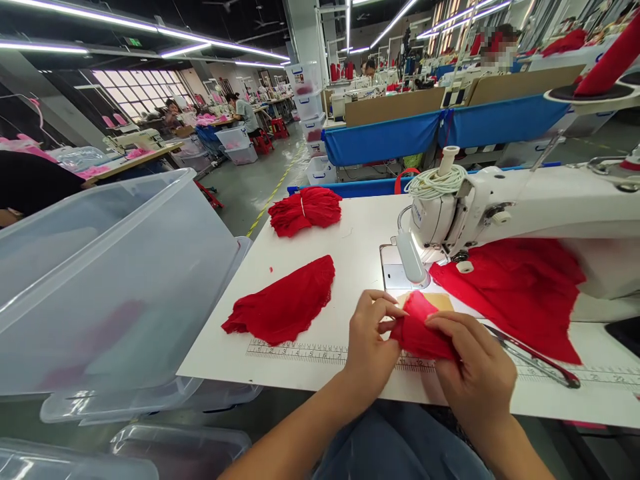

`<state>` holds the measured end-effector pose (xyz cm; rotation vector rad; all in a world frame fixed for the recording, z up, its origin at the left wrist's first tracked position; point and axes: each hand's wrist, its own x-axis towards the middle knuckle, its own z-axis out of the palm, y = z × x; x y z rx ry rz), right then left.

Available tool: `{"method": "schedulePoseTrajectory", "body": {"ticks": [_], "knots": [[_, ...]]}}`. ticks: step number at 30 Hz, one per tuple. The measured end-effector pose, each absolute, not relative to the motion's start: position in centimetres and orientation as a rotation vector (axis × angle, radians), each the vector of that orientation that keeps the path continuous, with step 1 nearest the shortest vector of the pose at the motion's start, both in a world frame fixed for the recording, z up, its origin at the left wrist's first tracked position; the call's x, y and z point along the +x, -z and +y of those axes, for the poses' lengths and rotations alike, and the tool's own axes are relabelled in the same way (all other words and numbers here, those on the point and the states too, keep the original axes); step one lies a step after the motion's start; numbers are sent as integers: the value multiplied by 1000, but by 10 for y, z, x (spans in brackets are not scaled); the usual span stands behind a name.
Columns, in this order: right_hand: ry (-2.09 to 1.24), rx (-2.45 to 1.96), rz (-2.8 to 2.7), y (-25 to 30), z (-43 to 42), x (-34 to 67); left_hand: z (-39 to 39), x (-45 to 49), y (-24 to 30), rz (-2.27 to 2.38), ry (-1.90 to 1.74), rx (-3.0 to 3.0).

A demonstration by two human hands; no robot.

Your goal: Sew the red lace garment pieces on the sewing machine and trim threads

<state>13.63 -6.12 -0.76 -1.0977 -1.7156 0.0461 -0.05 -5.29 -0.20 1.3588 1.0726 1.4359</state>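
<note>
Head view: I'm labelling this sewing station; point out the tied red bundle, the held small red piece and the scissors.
tied red bundle (pixel 306 211), head view, its bunched middle.
small red piece (pixel 418 331), head view, centre of the fabric.
scissors (pixel 539 361), head view, midway along them.

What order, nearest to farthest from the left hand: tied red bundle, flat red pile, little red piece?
1. little red piece, pinched in the left hand itself.
2. flat red pile, left of it on the table.
3. tied red bundle, farther back on the table.

A printed ruler (pixel 300 351) carries numerals and the sewing machine (pixel 525 200) a label (pixel 417 213), both unreadable.
</note>
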Motion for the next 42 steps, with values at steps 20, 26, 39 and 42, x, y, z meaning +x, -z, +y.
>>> {"method": "schedulePoseTrajectory", "body": {"ticks": [20,26,39,42], "knots": [[-652,-1430,-1489,7,-56,138,-64,-5,-17,1047,-1308,1350],[-1022,-1171,-1296,7,-65,135,-80,-6,-14,1000,-1207,1624],[-1810,-912,-773,-11,-71,144,-57,-12,-16,741,-915,537],[-1599,-1048,-823,-2,-65,145,-55,-16,-15,678,-851,490]]}}
